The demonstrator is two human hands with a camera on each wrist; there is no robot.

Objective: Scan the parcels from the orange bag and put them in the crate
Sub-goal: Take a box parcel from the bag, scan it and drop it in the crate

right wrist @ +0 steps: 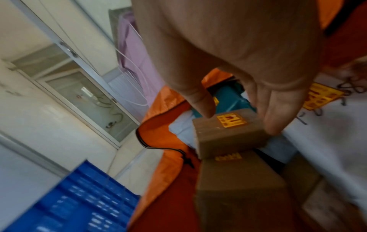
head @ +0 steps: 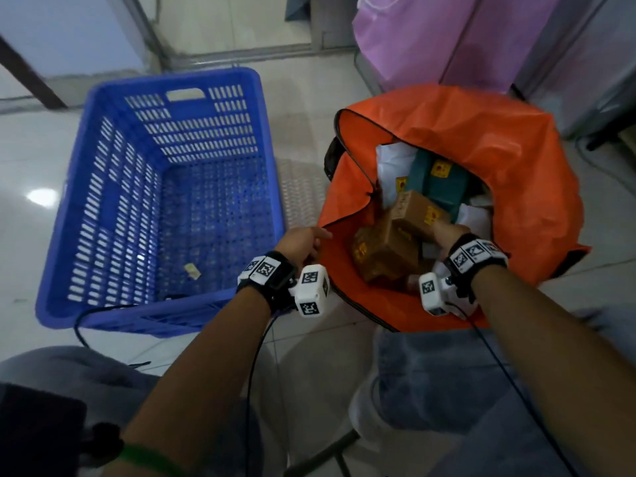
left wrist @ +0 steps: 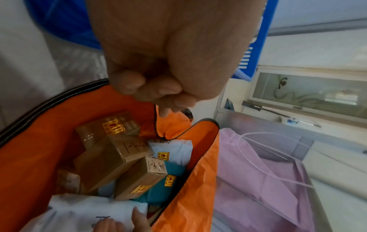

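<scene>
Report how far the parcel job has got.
Done: nothing; the blue slotted plastic crate holds no parcel. In hand: the left hand grips the orange fabric bag at its rim; the right hand pinches a small brown cardboard box inside. Left: scanning it, crating it, then the remaining parcels.

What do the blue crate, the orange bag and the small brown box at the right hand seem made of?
The blue crate: probably rigid moulded plastic, slightly glossy; slotted walls, moulded handle hole.
The orange bag: likely thin woven or coated fabric with faint sheen; it creases and folds.
The small brown box: apparently cardboard, matt; sharp edges, yellow sticker; view blurred.
</scene>
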